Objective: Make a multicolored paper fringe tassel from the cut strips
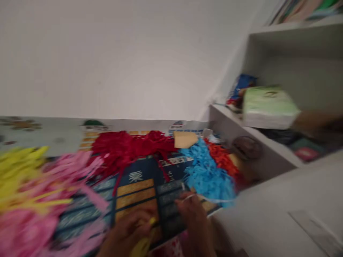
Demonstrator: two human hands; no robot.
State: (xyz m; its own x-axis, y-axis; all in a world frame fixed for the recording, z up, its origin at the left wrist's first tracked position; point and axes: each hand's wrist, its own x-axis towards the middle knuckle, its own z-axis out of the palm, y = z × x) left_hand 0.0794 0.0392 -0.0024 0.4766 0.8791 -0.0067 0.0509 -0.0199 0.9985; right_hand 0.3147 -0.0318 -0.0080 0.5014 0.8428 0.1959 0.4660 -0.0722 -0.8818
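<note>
My left hand (128, 230) is at the bottom centre, its fingers closed on a yellow strip (142, 246). My right hand (194, 217) lies to its right, fingers pinched around a thin white string (217, 200) that trails toward the blue shredded strips (207, 173). Beneath both hands is a dark blue printed sheet (135, 176) with orange panels. Behind them lies a red pile of strips (125, 148); pink strips (66, 167) and yellow strips (20, 167) spread to the left. A red-and-white patterned item (171, 248) shows at the bottom edge. Motion blurs both hands.
Orange-red strips (221, 157) lie beside the blue ones, near a tan piece of card (184, 139). On the right, a white shelf (257, 142) holds a pale green package (269, 107) and other items. A white wall (107, 60) rises behind the table.
</note>
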